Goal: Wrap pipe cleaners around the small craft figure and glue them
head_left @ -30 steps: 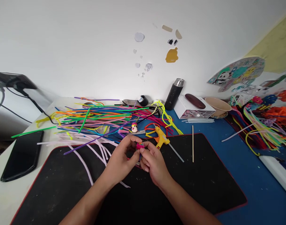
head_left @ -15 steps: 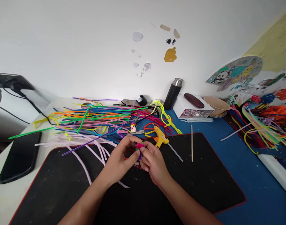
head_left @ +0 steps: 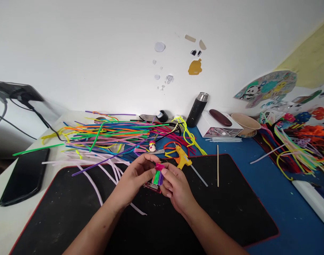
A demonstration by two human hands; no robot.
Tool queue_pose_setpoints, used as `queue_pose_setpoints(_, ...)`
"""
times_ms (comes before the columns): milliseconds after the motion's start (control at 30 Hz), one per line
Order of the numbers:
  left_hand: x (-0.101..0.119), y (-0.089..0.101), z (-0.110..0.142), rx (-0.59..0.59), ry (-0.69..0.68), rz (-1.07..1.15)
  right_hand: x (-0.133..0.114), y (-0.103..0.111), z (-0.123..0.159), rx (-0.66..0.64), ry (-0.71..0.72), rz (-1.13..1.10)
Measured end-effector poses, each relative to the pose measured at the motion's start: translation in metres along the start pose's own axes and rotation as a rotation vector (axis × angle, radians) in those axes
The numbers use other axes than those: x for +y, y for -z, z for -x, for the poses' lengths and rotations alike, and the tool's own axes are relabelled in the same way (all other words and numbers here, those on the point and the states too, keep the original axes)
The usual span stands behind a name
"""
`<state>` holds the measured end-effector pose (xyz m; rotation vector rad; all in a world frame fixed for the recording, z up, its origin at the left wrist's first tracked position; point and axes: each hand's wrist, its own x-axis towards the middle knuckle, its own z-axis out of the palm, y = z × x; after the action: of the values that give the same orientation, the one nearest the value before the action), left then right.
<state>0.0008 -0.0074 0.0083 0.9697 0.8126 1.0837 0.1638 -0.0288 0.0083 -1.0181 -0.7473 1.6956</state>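
Observation:
Both my hands meet over the black mat (head_left: pixel 71 212). My left hand (head_left: pixel 134 180) and my right hand (head_left: pixel 175 187) pinch a small bundle of pipe cleaner pieces (head_left: pixel 158 174), pink on top with green and purple hanging below. Fingers of both hands are closed on it. A yellow glue gun (head_left: pixel 182 158) lies just beyond my right hand, with orange-handled scissors (head_left: pixel 169 146) and a tiny doll head (head_left: pixel 152 145) behind it. A big heap of coloured pipe cleaners (head_left: pixel 109 136) spreads across the table to the left and behind my hands.
A black phone (head_left: pixel 25 175) lies at the left edge. A wooden stick (head_left: pixel 217 164), a black flask (head_left: pixel 197 109), a white box (head_left: pixel 217 125) and a bowl (head_left: pixel 245 122) stand at the back right. More pipe cleaner flowers (head_left: pixel 302 138) crowd the right side.
The green and purple ends of the bundle now hang out lower between my fingers. Both hands have shifted slightly toward me.

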Motion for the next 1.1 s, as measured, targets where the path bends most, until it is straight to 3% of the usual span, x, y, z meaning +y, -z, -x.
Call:
queue_pose_setpoints(233,0.0014,-0.0005,-0.0001,-0.004,0.024,0.093,-0.0050,0.0002,0.0025,-0.014,-0.018,-0.016)
queue_pose_setpoints(467,0.0054,-0.0040,0.0022,-0.066,0.009,0.036,-0.0057,0.0029,0.0030,-0.089,-0.062,-0.075)
queue_pose_setpoints(733,0.0055,-0.0042,0.0028,-0.123,-0.038,-0.027,-0.0032,0.0043,0.0026,-0.058,-0.044,-0.019)
queue_pose_setpoints(1100,0.0036,-0.0041,0.0012,-0.106,-0.051,-0.062,0.0004,0.0017,0.0024,-0.020,-0.022,0.043)
